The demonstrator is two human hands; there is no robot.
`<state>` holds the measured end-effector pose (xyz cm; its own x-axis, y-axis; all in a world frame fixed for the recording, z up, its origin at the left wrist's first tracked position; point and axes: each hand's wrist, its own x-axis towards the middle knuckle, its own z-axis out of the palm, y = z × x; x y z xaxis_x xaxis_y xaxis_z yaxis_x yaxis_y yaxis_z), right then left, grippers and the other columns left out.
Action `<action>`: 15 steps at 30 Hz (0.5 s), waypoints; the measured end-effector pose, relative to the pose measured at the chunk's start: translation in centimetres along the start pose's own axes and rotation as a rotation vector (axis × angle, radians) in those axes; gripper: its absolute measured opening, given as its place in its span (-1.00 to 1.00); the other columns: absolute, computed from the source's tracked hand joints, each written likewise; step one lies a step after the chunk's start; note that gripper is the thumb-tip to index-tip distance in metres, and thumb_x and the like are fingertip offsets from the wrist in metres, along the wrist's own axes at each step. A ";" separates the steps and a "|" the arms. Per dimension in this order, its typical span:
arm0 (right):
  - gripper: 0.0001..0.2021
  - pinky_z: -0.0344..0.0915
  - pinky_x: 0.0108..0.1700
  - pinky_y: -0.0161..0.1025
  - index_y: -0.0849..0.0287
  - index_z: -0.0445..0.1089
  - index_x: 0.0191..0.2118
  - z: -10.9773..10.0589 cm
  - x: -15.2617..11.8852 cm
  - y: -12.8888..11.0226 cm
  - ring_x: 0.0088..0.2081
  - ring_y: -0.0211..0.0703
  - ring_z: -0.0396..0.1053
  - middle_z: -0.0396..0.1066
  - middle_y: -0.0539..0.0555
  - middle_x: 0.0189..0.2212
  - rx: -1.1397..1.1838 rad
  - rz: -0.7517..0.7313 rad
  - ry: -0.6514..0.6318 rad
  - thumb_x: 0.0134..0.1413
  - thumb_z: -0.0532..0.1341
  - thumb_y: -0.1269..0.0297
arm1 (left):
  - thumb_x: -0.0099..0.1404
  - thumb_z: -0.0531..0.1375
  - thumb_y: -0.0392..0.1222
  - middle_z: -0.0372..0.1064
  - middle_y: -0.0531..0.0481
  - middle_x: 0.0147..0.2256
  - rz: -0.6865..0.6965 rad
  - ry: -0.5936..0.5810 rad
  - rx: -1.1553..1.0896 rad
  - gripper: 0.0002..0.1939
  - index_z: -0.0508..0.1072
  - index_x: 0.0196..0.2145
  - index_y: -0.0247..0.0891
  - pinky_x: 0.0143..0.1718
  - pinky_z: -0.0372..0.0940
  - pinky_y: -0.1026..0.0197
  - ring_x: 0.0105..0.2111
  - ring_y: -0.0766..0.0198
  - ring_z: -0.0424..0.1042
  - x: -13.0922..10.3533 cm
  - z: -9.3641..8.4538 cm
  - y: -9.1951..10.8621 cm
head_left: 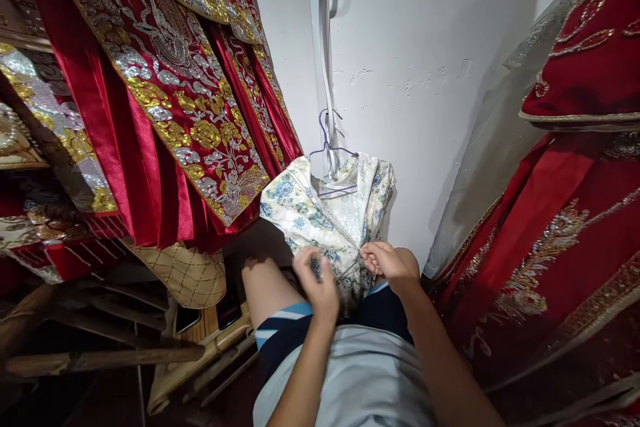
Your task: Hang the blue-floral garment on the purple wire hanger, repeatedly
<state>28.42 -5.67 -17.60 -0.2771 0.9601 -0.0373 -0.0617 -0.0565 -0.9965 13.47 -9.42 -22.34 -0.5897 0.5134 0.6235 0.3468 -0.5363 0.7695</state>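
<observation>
A white floral blouse [305,213] with blue and yellow flowers hangs in front of me on a purple hanger [326,140]. Its crossed neckline faces me, and its lower part bunches between my thighs. My right hand [381,260] pinches the front edge of the blouse near the bottom of the V. To the left of it, my left hand [317,283] hovers by the lower front, slightly blurred. A gap shows between its thumb and curved fingers, with floral cloth behind.
A red gown with gold and silver embroidery [200,100] hangs at left; more beaded red garments [540,247] hang at right. A white strap [327,60] runs down the pale wall [415,27] to the hanger. Wooden poles [105,357] and a phone [229,307] lie low at left.
</observation>
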 end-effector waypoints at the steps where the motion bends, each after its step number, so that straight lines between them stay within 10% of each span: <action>1: -0.77 -0.13 -0.63 -0.31 0.10 0.23 -0.66 0.3 0.2 0.2 -0.71 -0.34 -0.02 0.13 -0.07 -0.80 0.016 -0.001 -0.007 -0.12 0.15 0.15 | 0.33 0.16 -0.15 0.25 -0.20 0.06 0.036 -0.124 -0.004 -0.67 0.30 0.03 -0.19 0.22 0.09 0.01 0.14 0.08 0.23 -1.0 0.7 0.4; 7: -0.78 -0.14 -0.66 -0.34 0.15 0.37 -0.59 0.8 0.4 0.6 -0.72 -0.36 -0.02 0.18 -0.05 -0.81 0.055 0.001 -0.064 -0.14 0.19 0.12 | 0.38 0.08 -0.21 0.35 -0.16 -0.07 -0.186 -0.347 -0.072 -0.70 0.28 0.06 -0.23 0.03 0.23 0.11 -0.04 0.15 0.36 -2.7 3.7 1.0; 15: -0.76 -0.22 -0.68 -0.36 0.24 0.41 -0.48 1.7 2.3 -2.8 -0.73 -0.43 -0.08 0.19 -0.10 -0.76 0.239 -0.141 0.006 -0.14 0.27 0.12 | 0.38 0.05 -0.16 0.33 0.03 -0.44 -0.115 -0.599 0.057 -0.84 0.37 -0.33 -0.22 -0.32 0.14 0.26 -0.42 0.25 0.32 -0.7 1.6 -1.4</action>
<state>26.30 -3.74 -14.80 -0.2443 0.9645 0.0999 -0.3237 0.0159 -0.9460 14.54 -7.92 -23.61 -0.1188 0.8619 0.4929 0.3534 -0.4272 0.8322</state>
